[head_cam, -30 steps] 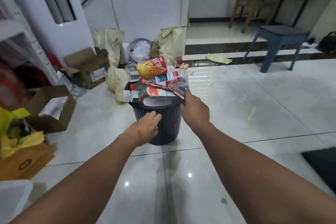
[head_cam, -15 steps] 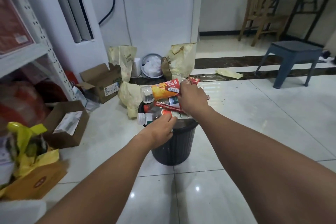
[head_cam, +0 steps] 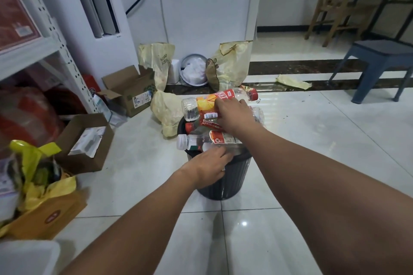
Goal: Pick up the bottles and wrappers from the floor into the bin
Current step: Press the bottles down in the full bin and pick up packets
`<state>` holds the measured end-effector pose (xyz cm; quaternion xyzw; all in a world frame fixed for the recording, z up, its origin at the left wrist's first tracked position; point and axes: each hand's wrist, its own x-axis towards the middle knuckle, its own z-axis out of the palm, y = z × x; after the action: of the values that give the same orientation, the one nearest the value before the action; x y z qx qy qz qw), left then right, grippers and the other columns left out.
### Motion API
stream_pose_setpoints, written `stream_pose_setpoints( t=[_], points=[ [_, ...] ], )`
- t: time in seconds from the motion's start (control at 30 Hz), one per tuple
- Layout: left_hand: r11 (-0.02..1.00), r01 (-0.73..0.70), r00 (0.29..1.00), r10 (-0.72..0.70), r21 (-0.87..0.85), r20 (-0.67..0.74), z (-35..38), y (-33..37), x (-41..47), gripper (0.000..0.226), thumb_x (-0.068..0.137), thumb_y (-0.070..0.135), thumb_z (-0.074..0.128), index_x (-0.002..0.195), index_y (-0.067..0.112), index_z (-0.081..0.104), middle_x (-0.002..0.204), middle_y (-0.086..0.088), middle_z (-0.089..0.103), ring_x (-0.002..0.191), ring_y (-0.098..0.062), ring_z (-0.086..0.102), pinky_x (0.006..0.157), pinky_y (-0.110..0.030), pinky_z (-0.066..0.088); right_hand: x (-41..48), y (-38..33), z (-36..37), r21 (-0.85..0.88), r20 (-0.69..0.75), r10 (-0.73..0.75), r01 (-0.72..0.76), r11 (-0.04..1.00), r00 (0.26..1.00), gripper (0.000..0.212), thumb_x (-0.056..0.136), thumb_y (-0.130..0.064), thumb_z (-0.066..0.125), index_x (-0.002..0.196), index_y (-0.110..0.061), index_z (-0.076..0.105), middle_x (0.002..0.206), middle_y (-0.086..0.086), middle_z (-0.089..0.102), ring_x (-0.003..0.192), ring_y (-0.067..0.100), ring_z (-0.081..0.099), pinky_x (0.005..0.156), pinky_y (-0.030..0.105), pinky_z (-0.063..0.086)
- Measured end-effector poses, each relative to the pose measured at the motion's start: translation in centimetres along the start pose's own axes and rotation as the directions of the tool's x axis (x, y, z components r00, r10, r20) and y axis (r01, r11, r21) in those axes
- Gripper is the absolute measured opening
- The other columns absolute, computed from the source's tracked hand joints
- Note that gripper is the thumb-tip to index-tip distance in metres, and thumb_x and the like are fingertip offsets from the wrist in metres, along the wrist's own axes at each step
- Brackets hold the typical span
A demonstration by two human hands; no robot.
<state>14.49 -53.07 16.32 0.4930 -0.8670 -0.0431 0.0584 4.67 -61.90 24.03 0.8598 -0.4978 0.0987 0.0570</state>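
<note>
A black ribbed bin (head_cam: 223,182) stands on the white tiled floor, heaped above its rim with bottles. On top lies an orange-labelled bottle (head_cam: 204,101) with a red cap. My right hand (head_cam: 234,116) lies over the heap, thumb and fingers curled on that bottle. Below it are a red wrapper (head_cam: 209,123) and a clear bottle with a white cap (head_cam: 196,140). My left hand (head_cam: 207,168) rests on the bin's near rim, fingers stretched against the clear bottle. A crumpled clear bottle (head_cam: 258,115) shows right of my right hand.
A yellowish wrapper (head_cam: 292,81) lies on the dark floor strip behind the bin. Yellowish bags (head_cam: 166,111) lean against the bin and the wall. Open cardboard boxes (head_cam: 87,143) and a shelf unit stand at left. A blue stool (head_cam: 380,60) and a wooden chair stand at right.
My right hand moved from the bin's right rim up onto the orange-labelled bottle. My left hand slid forward onto the near rim. The view moved closer to the bin.
</note>
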Motion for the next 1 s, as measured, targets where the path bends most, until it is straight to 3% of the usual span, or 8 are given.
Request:
stream_pose_setpoints(
  t=[0.1, 0.2, 0.3, 0.43, 0.57, 0.77, 1.0],
  points=[
    [0.999, -0.037, 0.999, 0.037, 0.011, 0.005, 0.5, 0.1, 0.0, 0.034, 0.092, 0.013, 0.046, 0.126, 0.009, 0.046, 0.119, -0.008, 0.046, 0.102, -0.020, 0.043, 0.076, -0.023, 0.030, -0.2, 0.4, 0.1, -0.026, -0.038, -0.047, 0.046, 0.999, 0.998, 0.029, 0.090, -0.021, 0.056, 0.118, -0.018, 0.048, 0.118, 0.006, 0.061, 0.112, 0.027, 0.050, 0.093, 0.040, 0.034],
    [0.999, -0.043, 0.999, 0.043, 0.021, 0.024, 0.8, 0.5, 0.1, 0.032, 0.092, 0.013, 0.045, 0.124, 0.009, 0.046, 0.118, -0.008, 0.047, 0.100, -0.020, 0.043, 0.079, -0.027, 0.036, -0.6, 0.7, 0.0, -0.001, -0.067, -0.041, 0.041, 0.999, 0.997, 0.032, 0.088, -0.025, 0.062, 0.118, -0.018, 0.051, 0.115, 0.007, 0.062, 0.108, 0.028, 0.051, 0.088, 0.037, 0.036],
    [0.999, -0.048, 0.999, 0.047, 0.025, 0.022, 0.8, 0.6, 0.2, 0.031, 0.093, 0.013, 0.044, 0.124, 0.009, 0.046, 0.117, -0.008, 0.046, 0.100, -0.020, 0.042, 0.075, -0.025, 0.030, -0.8, 0.8, -0.5, 0.053, -0.062, -0.006, 0.009, 0.999, 0.998, 0.038, 0.084, -0.025, 0.069, 0.118, -0.018, 0.054, 0.111, 0.009, 0.062, 0.103, 0.029, 0.054, 0.077, 0.034, 0.037],
    [0.999, -0.037, 0.999, 0.037, 0.010, 0.029, 0.5, 0.8, 0.4, 0.033, 0.093, 0.014, 0.045, 0.126, 0.011, 0.045, 0.119, -0.006, 0.045, 0.102, -0.019, 0.042, 0.081, -0.027, 0.036, -1.1, 0.7, -0.7, 0.099, -0.061, -0.009, 0.015, 0.995, 0.998, 0.046, 0.079, -0.029, 0.075, 0.119, -0.019, 0.054, 0.109, 0.007, 0.063, 0.102, 0.028, 0.054, 0.073, 0.031, 0.035],
    [0.998, -0.052, 0.998, 0.051, 0.030, 0.029, 0.5, 0.9, 0.2, 0.033, 0.093, 0.014, 0.046, 0.126, 0.011, 0.044, 0.116, -0.007, 0.045, 0.100, -0.020, 0.042, 0.075, -0.026, 0.032, -1.7, 0.7, -0.7, 0.104, -0.114, -0.015, 0.027, 0.994, 0.993, 0.042, 0.078, -0.028, 0.075, 0.114, -0.018, 0.056, 0.105, 0.007, 0.064, 0.099, 0.026, 0.054, 0.069, 0.030, 0.031],
    [1.000, -0.023, 1.000, 0.023, 0.010, 0.012, 0.2, 1.0, -0.4, 0.030, 0.092, 0.012, 0.047, 0.122, 0.011, 0.046, 0.113, -0.006, 0.046, 0.097, -0.017, 0.043, 0.072, -0.023, 0.031, -2.4, 0.9, -0.5, 0.045, -0.202, -0.029, 0.039, 0.998, 0.979, 0.030, 0.084, -0.021, 0.069, 0.111, -0.017, 0.058, 0.105, 0.007, 0.065, 0.099, 0.026, 0.053, 0.070, 0.028, 0.028],
    [1.000, 0.010, 1.000, -0.010, 0.005, -0.026, -0.7, 1.4, -1.1, 0.023, 0.092, 0.012, 0.045, 0.115, 0.010, 0.046, 0.111, -0.006, 0.046, 0.090, -0.016, 0.041, 0.071, -0.026, 0.034, -3.6, 1.4, -0.8, 0.057, -0.242, 0.000, 0.014, 0.998, 0.970, 0.025, 0.090, -0.022, 0.062, 0.114, -0.017, 0.056, 0.112, 0.006, 0.064, 0.103, 0.026, 0.052, 0.083, 0.034, 0.040]
  ],
)
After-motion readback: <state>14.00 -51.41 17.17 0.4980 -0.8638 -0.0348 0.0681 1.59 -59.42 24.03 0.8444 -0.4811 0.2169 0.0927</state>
